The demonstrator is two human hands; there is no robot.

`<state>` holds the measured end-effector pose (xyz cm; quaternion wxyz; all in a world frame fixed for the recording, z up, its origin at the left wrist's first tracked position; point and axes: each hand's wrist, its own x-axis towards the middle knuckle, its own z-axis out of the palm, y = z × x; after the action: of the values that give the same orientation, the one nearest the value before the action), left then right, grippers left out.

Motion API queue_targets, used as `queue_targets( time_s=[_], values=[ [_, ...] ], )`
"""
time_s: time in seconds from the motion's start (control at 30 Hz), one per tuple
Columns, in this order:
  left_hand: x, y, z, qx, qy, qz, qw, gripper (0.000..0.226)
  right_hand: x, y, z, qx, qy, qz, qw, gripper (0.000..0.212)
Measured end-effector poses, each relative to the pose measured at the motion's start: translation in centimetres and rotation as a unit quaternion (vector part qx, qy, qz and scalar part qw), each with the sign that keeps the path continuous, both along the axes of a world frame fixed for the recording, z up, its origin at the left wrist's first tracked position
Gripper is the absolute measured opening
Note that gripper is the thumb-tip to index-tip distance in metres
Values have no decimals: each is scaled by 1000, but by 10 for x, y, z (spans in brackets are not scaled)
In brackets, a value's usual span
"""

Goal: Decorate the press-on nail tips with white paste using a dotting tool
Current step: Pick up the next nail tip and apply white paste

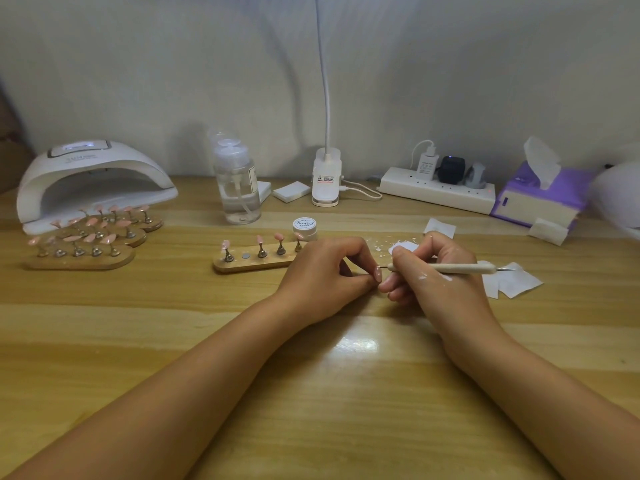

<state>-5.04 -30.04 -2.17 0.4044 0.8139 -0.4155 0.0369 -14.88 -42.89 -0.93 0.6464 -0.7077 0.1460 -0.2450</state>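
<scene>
My left hand (325,271) pinches a pale pink nail tip (378,274) at the middle of the wooden table. My right hand (429,271) grips a wooden dotting tool (460,268), whose left point touches that nail tip. White paste smears show on my right hand. A wooden holder (249,265) behind my left hand carries several pink nail tips on small stands, with one stand spot bare. A small white jar of paste (304,227) stands just behind it. A white paste patch (401,247) lies on the table behind my right hand.
More holders with pink tips (86,237) sit at the left before a white nail lamp (93,178). A clear pump bottle (237,188), a clip lamp (326,178), a power strip (436,190), a purple tissue pack (543,195) and paper wipes (509,282) line the back and right.
</scene>
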Motion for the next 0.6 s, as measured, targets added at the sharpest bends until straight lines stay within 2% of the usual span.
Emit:
queue_targets(
  time_s=[0.4,0.6],
  values=[
    [0,0,0,0,2,-4,1000,31,-1,0,1,-7,2,4,1000,20],
    [0,-1,-1,-6,19,-8,1000,32,0,-1,2,24,-2,-26,999,18]
  ],
)
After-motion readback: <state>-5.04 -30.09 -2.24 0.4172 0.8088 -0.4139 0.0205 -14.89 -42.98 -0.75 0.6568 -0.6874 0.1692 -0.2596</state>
